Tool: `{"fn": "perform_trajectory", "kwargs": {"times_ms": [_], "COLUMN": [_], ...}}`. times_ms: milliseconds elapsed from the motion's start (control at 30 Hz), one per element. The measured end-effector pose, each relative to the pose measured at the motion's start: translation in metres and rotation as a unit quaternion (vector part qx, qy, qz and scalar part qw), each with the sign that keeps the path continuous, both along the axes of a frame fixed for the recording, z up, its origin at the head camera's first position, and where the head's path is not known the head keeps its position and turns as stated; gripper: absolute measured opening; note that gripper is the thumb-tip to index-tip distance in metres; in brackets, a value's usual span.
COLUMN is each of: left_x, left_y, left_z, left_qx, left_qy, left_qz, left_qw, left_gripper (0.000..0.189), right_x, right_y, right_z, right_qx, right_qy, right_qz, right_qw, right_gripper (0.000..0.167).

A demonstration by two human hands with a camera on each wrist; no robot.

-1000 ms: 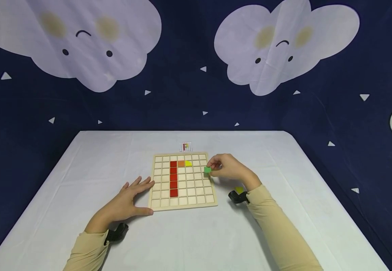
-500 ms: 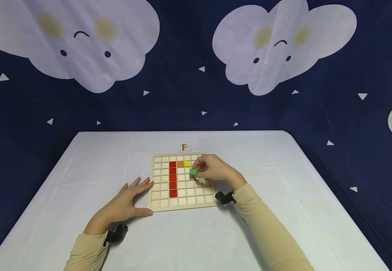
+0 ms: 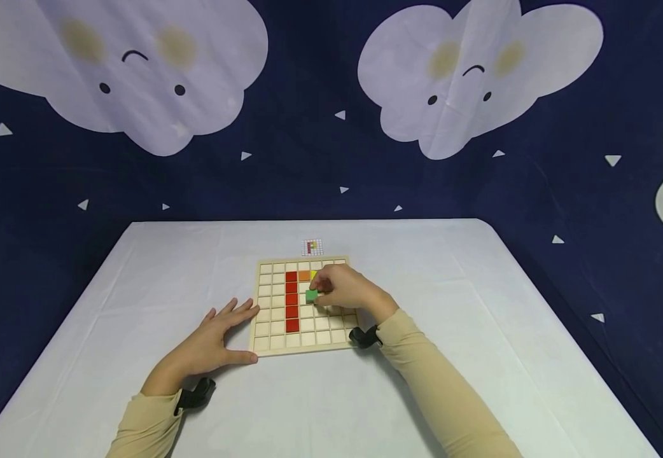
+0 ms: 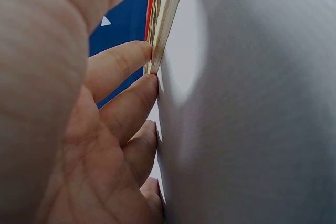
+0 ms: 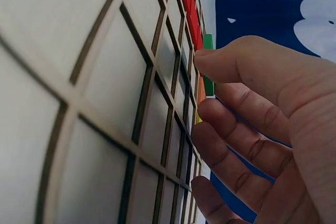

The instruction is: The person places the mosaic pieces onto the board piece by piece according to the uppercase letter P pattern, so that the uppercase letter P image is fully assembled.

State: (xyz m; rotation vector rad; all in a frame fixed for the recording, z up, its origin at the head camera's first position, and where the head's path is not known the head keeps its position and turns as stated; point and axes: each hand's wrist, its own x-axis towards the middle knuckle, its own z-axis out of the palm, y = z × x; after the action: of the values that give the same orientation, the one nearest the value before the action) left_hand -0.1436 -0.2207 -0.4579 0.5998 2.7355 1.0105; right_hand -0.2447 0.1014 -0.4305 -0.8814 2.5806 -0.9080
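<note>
My right hand (image 3: 345,286) pinches a small green block (image 3: 311,296) between thumb and fingers, close over the wooden grid board (image 3: 307,324). In the right wrist view the green block (image 5: 208,64) shows past the thumb, just off the grid. A column of several red blocks (image 3: 291,300) fills cells left of centre. Beside its top one are an orange block (image 3: 304,275) and a yellow piece (image 3: 314,274), partly hidden by my right fingers. My left hand (image 3: 211,340) lies spread on the table, its fingertips touching the board's left edge (image 4: 167,17).
Behind the board lies a small printed card (image 3: 312,247) with a coloured grid pattern. The table (image 3: 320,407) has a white cover. Beyond its far edge hangs a dark blue cloth (image 3: 297,184) with clouds and triangles.
My right hand has carried the green block leftward from the board's right edge to near its middle, now beside the red column. My left hand has kept its place.
</note>
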Motion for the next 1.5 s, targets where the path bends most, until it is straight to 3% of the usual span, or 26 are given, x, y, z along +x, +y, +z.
{"fn": "perform_trajectory", "kwargs": {"times_ms": [533, 1500], "left_x": [-0.001, 0.001], "left_y": [-0.001, -0.001], "left_z": [-0.001, 0.0], "left_qx": [-0.002, 0.005], "left_qy": [0.001, 0.004], "left_qz": [-0.001, -0.003], "left_qw": [1.0, 1.0], "left_gripper": [0.099, 0.098], "right_x": [0.0, 0.0], "right_y": [-0.016, -0.02], "right_z": [-0.003, -0.004], "right_qx": [0.038, 0.043], "right_qy": [0.018, 0.006], "right_qz": [-0.014, -0.022], "right_qw": [0.999, 0.9988], "right_gripper": [0.016, 0.018]}}
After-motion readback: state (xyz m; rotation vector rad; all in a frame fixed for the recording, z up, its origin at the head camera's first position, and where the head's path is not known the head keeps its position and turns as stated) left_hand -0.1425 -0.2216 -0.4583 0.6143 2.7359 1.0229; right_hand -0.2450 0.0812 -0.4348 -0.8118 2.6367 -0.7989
